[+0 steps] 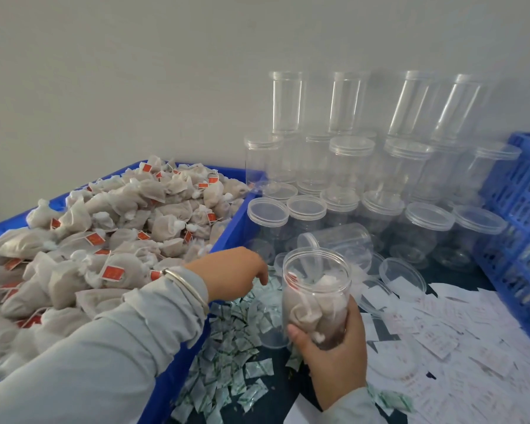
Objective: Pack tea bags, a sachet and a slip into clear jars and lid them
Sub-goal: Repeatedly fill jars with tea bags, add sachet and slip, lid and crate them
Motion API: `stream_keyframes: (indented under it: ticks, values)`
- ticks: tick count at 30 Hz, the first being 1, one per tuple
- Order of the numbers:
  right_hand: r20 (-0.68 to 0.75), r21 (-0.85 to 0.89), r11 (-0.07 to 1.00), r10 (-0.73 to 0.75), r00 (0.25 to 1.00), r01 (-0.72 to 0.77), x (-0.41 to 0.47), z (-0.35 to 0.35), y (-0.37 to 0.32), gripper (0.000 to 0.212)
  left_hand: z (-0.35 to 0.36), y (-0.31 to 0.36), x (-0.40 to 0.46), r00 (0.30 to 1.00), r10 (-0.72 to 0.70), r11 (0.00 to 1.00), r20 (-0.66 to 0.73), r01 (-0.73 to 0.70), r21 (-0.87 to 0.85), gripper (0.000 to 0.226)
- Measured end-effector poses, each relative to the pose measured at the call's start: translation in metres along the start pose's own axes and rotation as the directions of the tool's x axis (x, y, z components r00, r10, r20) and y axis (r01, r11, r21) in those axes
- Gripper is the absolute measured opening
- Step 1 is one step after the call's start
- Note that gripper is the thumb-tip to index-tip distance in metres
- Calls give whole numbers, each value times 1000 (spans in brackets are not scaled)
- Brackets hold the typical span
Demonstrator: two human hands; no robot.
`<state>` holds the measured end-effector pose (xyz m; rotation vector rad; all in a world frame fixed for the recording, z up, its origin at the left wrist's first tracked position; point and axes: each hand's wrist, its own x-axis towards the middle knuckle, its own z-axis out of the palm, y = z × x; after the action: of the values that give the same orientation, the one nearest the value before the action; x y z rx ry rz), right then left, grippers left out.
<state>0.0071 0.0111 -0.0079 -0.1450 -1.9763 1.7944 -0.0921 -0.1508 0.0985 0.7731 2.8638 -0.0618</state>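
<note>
My right hand (334,356) grips an open clear jar (316,289) from below; several tea bags fill it. My left hand (236,272) reaches over the edge of the blue tray (227,237) toward the pile of small white-green sachets (227,356), fingers pointing down and holding nothing that I can see. The tray is heaped with tea bags (104,237) bearing red tags. Printed paper slips (441,338) lie spread to the right of the jar. Loose clear lids (402,278) rest behind it.
Empty lidded jars (349,166) stand stacked in rows against the wall at the back. One jar (337,237) lies on its side. A blue slatted crate (520,215) borders the right side. A silver bangle sits on my left wrist.
</note>
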Motion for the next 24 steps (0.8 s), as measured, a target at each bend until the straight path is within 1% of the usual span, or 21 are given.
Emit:
stream_keyframes:
  ticks: [2, 4, 6, 8, 10, 12, 14, 17, 20, 22, 23, 24]
  values:
    - [1, 8, 1000, 0, 1000, 0, 0, 1, 1, 100, 5, 4, 4, 999, -29, 995, 22, 27, 92, 48]
    - [15, 22, 1000, 7, 1000, -7, 0, 3, 2, 100, 11, 7, 7, 996, -30, 988, 84, 16, 155, 53]
    - [36, 25, 1000, -5, 999, 4, -1, 4, 3, 100, 16, 7, 9, 976, -12, 986, 217, -25, 167, 53]
    - [42, 37, 999, -18, 999, 16, -2, 5, 2, 103, 20, 5, 10, 942, -12, 987, 336, -42, 153, 58]
    - [40, 55, 998, -29, 999, 27, -3, 6, 1, 106, 23, 3, 11, 927, -38, 987, 373, -24, 160, 67]
    - [39, 72, 997, -31, 999, 28, -4, 7, 1, 105, 25, 4, 12, 923, -56, 982, 382, -17, 187, 69]
    - [44, 80, 997, -26, 999, 22, -5, 9, 1, 99, 26, 6, 13, 925, -63, 981, 374, -12, 193, 57]
    - [58, 65, 998, -31, 998, 27, -5, 9, 1, 98, 26, 13, 13, 947, -64, 988, 314, 16, 153, 35]
    - [53, 59, 998, -29, 998, 25, -4, 9, 2, 99, 22, 15, 12, 966, -53, 993, 254, 25, 113, 26]
    - [53, 59, 998, -22, 998, 19, -3, 8, 3, 100, 17, 11, 12, 987, -22, 999, 160, 17, 32, 16]
    - [55, 58, 998, -18, 998, 15, -2, 8, 4, 101, 13, 8, 11, 996, -8, 1000, 91, 9, -13, 10]
    - [56, 55, 998, -16, 998, 13, -1, 7, 4, 101, 8, 6, 9, 1000, -12, 997, 20, 14, -72, 16]
